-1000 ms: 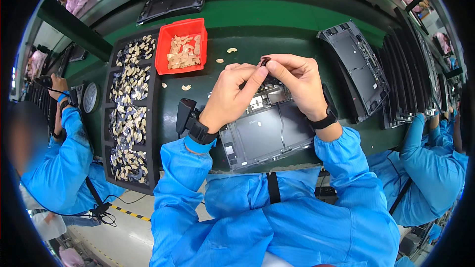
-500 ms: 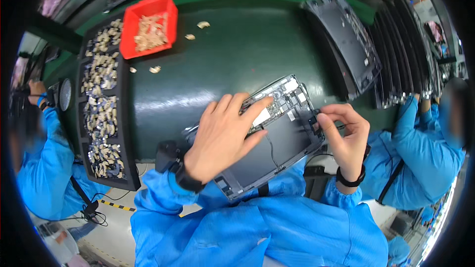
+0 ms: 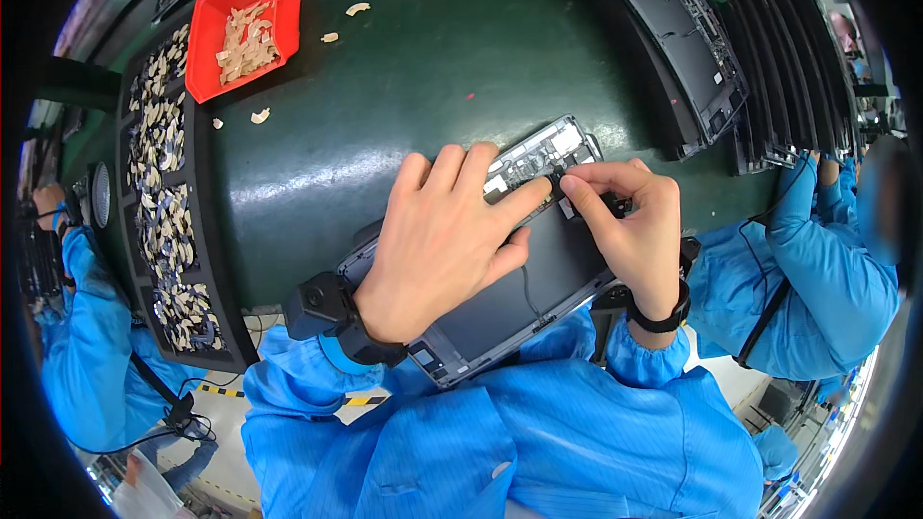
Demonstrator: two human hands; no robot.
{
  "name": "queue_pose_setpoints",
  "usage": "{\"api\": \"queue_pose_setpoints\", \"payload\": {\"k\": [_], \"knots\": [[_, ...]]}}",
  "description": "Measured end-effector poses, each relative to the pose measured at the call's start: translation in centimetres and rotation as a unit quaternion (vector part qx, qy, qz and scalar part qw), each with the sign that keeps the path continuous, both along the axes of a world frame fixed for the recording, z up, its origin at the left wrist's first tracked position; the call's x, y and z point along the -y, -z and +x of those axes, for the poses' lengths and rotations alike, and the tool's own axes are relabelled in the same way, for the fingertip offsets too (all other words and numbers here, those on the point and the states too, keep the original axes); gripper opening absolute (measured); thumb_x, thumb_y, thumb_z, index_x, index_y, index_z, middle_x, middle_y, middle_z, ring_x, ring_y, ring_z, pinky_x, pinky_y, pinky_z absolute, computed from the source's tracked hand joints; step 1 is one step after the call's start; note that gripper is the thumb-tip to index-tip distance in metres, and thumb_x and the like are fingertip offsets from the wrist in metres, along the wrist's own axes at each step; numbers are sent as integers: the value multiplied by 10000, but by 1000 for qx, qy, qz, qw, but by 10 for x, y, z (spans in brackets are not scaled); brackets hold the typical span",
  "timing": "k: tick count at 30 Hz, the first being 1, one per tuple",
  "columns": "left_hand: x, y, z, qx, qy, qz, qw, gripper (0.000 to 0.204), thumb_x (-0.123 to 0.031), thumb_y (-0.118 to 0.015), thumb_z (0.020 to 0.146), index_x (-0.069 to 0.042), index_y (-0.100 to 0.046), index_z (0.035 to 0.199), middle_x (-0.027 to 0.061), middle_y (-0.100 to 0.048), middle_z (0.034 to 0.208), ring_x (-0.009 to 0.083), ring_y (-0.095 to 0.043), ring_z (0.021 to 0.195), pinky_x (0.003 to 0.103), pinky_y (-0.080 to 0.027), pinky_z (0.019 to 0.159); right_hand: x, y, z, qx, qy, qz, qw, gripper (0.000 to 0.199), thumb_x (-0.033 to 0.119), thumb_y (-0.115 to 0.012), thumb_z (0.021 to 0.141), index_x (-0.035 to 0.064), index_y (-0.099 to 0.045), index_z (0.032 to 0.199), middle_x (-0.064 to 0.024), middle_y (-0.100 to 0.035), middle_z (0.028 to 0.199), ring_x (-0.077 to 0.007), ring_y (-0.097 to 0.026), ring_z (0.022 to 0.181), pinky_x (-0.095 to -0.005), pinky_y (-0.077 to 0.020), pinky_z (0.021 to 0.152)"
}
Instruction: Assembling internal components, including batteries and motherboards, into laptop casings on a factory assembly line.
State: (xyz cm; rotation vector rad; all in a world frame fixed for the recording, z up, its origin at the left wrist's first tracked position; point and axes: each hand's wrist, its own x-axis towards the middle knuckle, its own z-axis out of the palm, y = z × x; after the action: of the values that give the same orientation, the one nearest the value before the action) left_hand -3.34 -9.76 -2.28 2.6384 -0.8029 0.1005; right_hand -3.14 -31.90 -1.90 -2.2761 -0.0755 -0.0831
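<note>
- Green tabletop (image 3: 385, 96), red bin (image 3: 287, 14) far left.
- Left hand (image 3: 447, 235): fingers loosely spread, grasping nothing, forefinger over the circuit board (image 3: 525, 169).
- Open device (image 3: 486, 312): beneath both hands, long axis slanting lower-left to upper-right.
- Right hand (image 3: 642, 221): thumb and forefinger pinching a small dark part (image 3: 557, 188) just beside the left forefingertip.
</note>
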Motion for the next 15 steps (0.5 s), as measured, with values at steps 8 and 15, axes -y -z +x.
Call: {"api": "queue_pose_setpoints", "payload": {"k": [8, 15], "knots": [[-1, 4, 1, -10, -7, -14, 1000, 478, -310, -807, 817, -277, -731, 1288, 112, -619, 1213, 276, -577, 1073, 405, -422, 850, -6, 7, 2, -19, 20, 48, 998, 115, 104, -813, 871, 1, -818, 921, -118, -786, 778, -198, -702, 675, -329, -449, 794], [-8, 8, 2, 9, 2, -45, 999, 441, -323, -828, 816, -275, -757, 1248, 82, -642, 1239, 270, -591, 1039, 401, -441, 871, -8, 3, -3, -9, 30, 20, 999, 99, 80, -816, 854, 13, -825, 926, -118, -792, 790, -192, -683, 671, -339, -475, 729]]}}
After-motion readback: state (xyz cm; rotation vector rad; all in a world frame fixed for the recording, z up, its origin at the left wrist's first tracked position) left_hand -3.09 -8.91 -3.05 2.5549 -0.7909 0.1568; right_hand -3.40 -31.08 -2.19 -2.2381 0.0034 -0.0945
